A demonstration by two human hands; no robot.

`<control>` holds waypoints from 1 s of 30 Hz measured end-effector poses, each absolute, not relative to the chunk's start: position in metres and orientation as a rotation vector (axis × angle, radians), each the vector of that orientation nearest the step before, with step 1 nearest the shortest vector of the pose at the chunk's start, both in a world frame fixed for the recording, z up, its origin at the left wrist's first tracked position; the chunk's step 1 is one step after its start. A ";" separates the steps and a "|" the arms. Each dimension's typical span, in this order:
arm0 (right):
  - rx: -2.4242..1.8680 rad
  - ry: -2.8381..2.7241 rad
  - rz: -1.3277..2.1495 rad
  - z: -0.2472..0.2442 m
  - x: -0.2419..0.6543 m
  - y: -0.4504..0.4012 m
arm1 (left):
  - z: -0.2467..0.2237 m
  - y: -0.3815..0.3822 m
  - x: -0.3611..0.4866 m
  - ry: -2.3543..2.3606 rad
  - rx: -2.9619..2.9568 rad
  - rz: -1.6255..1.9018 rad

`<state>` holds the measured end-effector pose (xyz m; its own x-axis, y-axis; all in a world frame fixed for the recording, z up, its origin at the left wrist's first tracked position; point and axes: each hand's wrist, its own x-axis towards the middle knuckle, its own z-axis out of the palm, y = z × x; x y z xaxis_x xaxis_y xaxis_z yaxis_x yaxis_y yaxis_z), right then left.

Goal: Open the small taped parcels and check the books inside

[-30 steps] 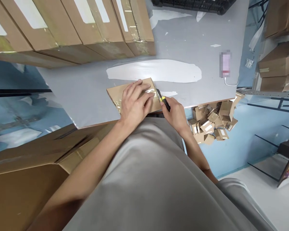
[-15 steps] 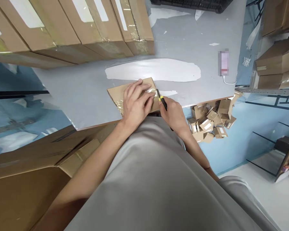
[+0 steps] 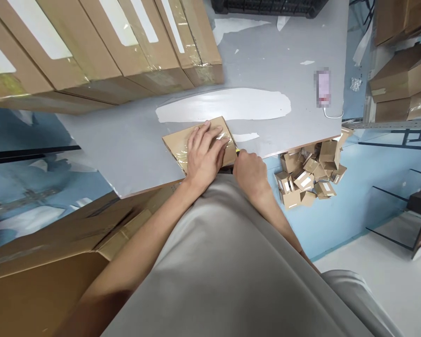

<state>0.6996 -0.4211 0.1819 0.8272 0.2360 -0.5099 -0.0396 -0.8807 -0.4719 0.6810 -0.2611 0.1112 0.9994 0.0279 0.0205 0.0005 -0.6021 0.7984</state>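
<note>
A small taped cardboard box lies at the front edge of the grey table. Over its top rests my left hand, fingers spread and pressing on the cardboard and the shiny tape. My right hand is closed around a yellow and black utility knife, just right of the box. The knife's tip is at the box's right edge, and most of its handle is hidden in my fist.
Large taped boxes stand in a row at the back left. A black crate is at the far edge, and a phone with a cable lies at right. Small boxes are heaped below the table's right side; an open carton is lower left.
My right hand has turned and drawn slightly toward me, so less of the knife shows. My left hand stays on the box with its fingers a little more spread. The whole view has shifted slightly.
</note>
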 end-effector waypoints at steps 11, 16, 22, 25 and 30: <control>-2.658 0.026 0.787 0.227 0.700 -0.463 | 0.135 -0.247 0.669 0.066 2.300 0.100; -2.612 0.090 0.726 0.151 0.746 -0.499 | 0.150 -0.238 0.646 0.376 2.356 0.165; -2.487 0.153 0.798 0.064 0.791 -0.506 | 0.123 -0.246 0.635 0.688 2.291 0.224; -2.359 0.164 0.845 0.046 0.800 -0.499 | 0.110 -0.241 0.628 0.762 2.193 0.244; -2.077 0.236 0.929 0.025 0.799 -0.468 | 0.092 -0.215 0.605 0.800 2.272 0.280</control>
